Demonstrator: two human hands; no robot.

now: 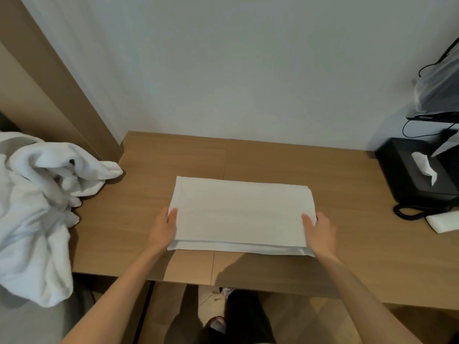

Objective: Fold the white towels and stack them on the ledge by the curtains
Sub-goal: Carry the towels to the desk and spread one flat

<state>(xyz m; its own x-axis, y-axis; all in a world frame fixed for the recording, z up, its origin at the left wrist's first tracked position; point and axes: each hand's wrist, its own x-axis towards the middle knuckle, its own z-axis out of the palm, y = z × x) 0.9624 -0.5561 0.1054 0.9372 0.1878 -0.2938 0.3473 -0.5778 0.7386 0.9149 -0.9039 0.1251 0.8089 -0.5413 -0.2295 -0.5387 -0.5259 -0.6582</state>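
The folded white towel [241, 214] is grasped at both ends by the left hand [165, 228] and right hand [320, 232]; a level lift off the counter [298, 165] is likely called for next.

No readable text, labels or numbers anywhere.

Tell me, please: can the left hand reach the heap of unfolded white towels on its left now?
Probably yes. The heap of towels lies just left of the left hand, with only bare desk between. But that hand grips the folded towel by its end, so it must let go first.
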